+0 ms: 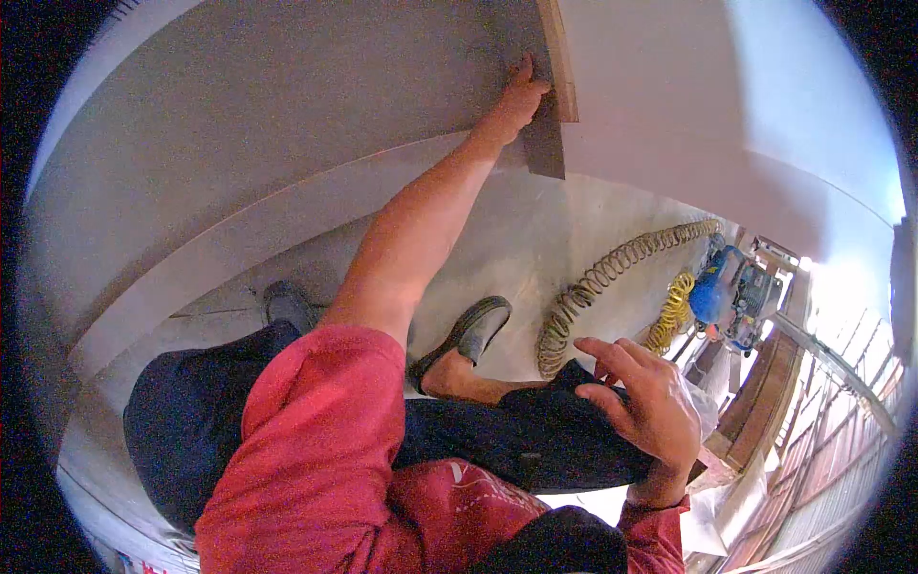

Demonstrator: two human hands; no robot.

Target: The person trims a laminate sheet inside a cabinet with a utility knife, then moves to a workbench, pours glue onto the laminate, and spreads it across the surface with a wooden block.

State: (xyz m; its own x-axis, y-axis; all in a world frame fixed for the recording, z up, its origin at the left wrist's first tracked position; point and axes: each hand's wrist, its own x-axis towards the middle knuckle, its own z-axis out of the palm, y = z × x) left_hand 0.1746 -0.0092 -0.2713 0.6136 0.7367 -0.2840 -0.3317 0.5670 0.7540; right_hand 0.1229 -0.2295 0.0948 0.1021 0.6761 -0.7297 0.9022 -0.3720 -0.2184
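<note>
Red sleeve point(330, 411) | grey panel point(335, 86), floor point(512, 244) | left fingers point(541, 87) by wood strip point(559, 57), grip unclear; right fingers point(595, 350) open

open floor point(524, 253) separates shoe point(475, 333) from coiled hose point(571, 298).

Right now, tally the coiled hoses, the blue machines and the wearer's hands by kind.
Coiled hoses: 2 (yellow hose, grey-brown hose)
Blue machines: 1 (blue machine)
Hands: 2 (left hand, right hand)
Total: 5
</note>
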